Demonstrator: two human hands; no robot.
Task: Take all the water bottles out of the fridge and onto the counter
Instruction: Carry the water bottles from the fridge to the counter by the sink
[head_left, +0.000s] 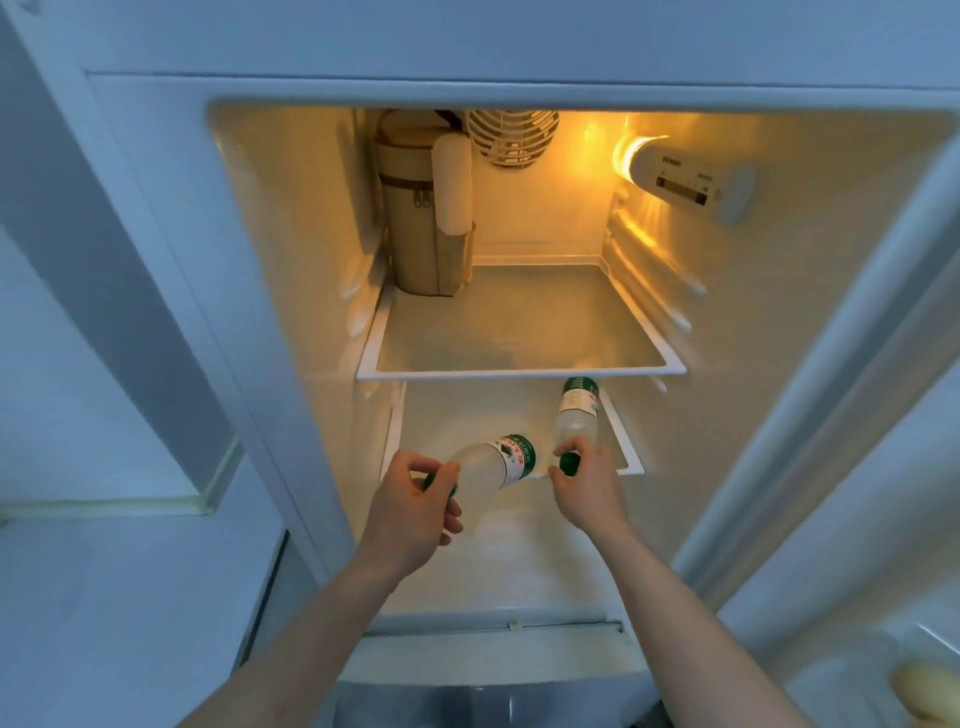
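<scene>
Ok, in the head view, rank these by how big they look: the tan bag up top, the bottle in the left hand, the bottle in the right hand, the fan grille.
1. Tan bag, clearly largest.
2. Fan grille.
3. Left bottle and right bottle: alike, unranked; hands hide part of each.

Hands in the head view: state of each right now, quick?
Left hand: closed on the cap end of a water bottle.
Right hand: closed on the cap end of a second water bottle.
</scene>
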